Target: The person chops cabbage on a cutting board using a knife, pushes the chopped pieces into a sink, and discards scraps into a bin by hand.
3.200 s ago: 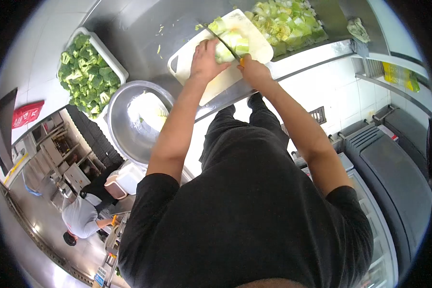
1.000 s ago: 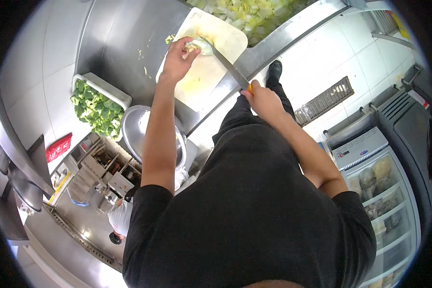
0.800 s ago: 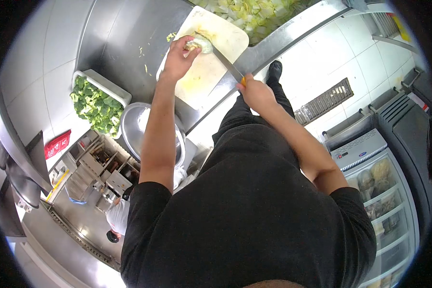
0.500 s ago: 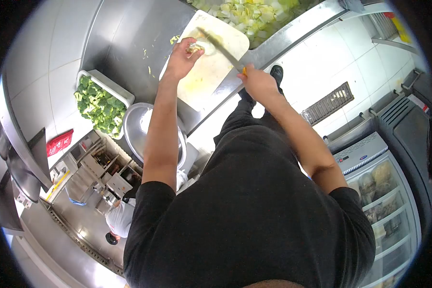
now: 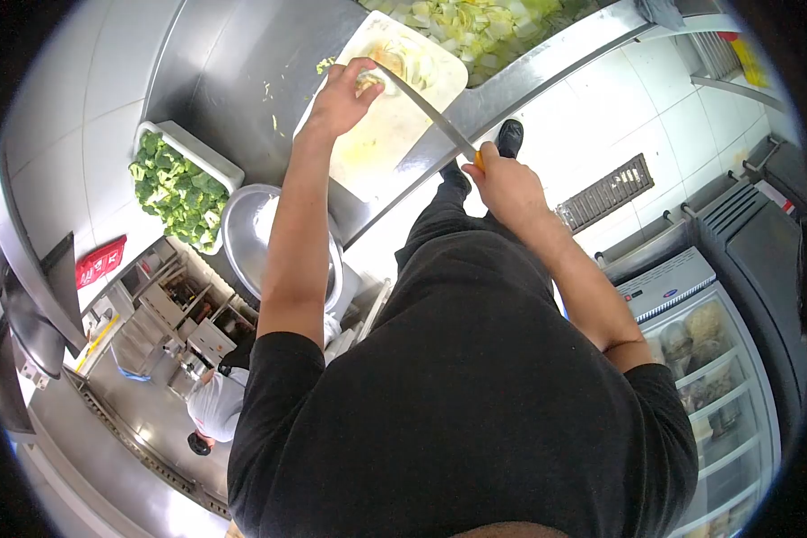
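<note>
The right hand [image 5: 509, 186] is closed round the handle of a knife [image 5: 426, 106], its long blade slanting up over the board [image 5: 387, 134]. Farther on, the left hand [image 5: 339, 92] pinches a pale cabbage stub [image 5: 374, 79] against the board. The stub looks light, wet and hard-cored, likely slippery, so it is best gripped at the core end, clear of the edge.

A brushed stainless-steel counter [image 5: 233, 63] carries a white rectangular plastic cutting board [image 5: 377, 134], which overhangs its front edge. Beyond the board lies a heap of pale green chopped cabbage [image 5: 475, 22]. To the left sits a white rectangular tray of broccoli florets [image 5: 175, 188], with a round steel bowl [image 5: 251, 242] beside it, possibly overhanging the counter edge. Small green scraps [image 5: 273, 108] dot the steel.
</note>
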`<state>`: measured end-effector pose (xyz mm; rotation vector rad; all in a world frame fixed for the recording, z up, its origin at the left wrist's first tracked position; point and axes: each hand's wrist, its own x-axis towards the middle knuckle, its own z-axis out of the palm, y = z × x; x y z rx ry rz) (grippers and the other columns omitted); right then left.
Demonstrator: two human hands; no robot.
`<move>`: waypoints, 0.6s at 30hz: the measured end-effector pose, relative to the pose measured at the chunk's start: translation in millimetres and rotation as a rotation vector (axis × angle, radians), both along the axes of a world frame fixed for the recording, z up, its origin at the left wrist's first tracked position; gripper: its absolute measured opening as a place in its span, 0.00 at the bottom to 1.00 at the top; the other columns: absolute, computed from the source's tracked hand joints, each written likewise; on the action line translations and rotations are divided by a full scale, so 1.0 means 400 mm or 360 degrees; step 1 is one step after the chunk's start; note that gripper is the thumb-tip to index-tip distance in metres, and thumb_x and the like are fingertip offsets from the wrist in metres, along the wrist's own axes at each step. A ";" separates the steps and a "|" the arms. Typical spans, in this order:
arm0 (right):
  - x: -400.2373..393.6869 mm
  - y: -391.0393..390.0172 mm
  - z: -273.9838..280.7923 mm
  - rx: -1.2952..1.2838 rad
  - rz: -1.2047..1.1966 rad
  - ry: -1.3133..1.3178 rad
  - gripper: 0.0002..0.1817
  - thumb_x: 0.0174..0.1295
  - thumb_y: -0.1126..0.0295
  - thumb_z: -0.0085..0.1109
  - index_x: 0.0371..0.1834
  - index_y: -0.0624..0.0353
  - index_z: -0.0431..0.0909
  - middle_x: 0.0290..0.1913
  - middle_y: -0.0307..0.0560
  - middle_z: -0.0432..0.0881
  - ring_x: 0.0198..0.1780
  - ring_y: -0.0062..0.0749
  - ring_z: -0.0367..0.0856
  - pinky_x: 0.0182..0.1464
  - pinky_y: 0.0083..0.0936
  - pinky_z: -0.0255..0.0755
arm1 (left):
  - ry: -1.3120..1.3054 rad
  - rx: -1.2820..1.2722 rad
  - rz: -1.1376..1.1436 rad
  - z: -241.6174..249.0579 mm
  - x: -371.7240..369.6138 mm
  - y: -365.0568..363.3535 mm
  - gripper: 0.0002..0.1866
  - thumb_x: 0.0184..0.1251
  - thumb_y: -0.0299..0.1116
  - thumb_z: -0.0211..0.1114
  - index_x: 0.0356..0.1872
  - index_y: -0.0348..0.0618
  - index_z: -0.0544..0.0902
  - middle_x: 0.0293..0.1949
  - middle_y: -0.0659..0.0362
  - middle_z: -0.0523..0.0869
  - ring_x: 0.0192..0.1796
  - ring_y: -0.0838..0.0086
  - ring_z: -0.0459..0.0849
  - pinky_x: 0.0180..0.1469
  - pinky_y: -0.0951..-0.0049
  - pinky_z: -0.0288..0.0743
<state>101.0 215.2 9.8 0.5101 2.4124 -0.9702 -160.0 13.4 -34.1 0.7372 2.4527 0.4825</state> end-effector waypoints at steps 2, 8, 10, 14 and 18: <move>-0.007 -0.013 -0.011 -0.0001 -0.0008 -0.0013 0.21 0.79 0.52 0.56 0.50 0.63 0.73 0.33 0.63 0.88 0.38 0.62 0.90 0.42 0.56 0.83 | -0.0032 -0.0016 0.0017 0.010 0.006 0.007 0.26 0.77 0.50 0.69 0.70 0.55 0.76 0.61 0.46 0.77 0.53 0.61 0.87 0.62 0.60 0.80; -0.094 -0.045 -0.044 -0.0059 -0.0012 -0.0042 0.20 0.79 0.53 0.54 0.52 0.63 0.73 0.37 0.64 0.89 0.42 0.62 0.90 0.46 0.55 0.82 | -0.0065 0.0049 0.0024 -0.016 -0.005 -0.009 0.27 0.77 0.49 0.69 0.70 0.53 0.75 0.63 0.45 0.75 0.51 0.59 0.88 0.61 0.60 0.82; -0.131 -0.056 -0.083 -0.0085 -0.0020 0.0059 0.21 0.80 0.52 0.54 0.52 0.63 0.73 0.38 0.65 0.89 0.43 0.63 0.90 0.47 0.56 0.82 | -0.0086 0.0049 0.0034 -0.015 -0.006 -0.005 0.27 0.77 0.48 0.69 0.70 0.52 0.75 0.64 0.45 0.75 0.51 0.58 0.89 0.60 0.61 0.82; -0.140 -0.051 -0.093 -0.0106 -0.0022 0.0094 0.21 0.80 0.52 0.54 0.52 0.63 0.72 0.39 0.65 0.89 0.43 0.64 0.90 0.47 0.57 0.82 | -0.0085 0.0068 0.0052 -0.018 -0.002 -0.009 0.27 0.77 0.47 0.70 0.70 0.52 0.75 0.64 0.44 0.75 0.51 0.58 0.88 0.61 0.61 0.82; -0.108 -0.040 -0.041 -0.0095 0.0026 -0.0074 0.20 0.80 0.53 0.54 0.54 0.63 0.72 0.39 0.64 0.89 0.43 0.64 0.90 0.48 0.56 0.82 | -0.0089 0.0086 0.0058 -0.014 0.003 -0.011 0.27 0.77 0.46 0.70 0.70 0.50 0.75 0.64 0.44 0.74 0.54 0.58 0.87 0.62 0.62 0.82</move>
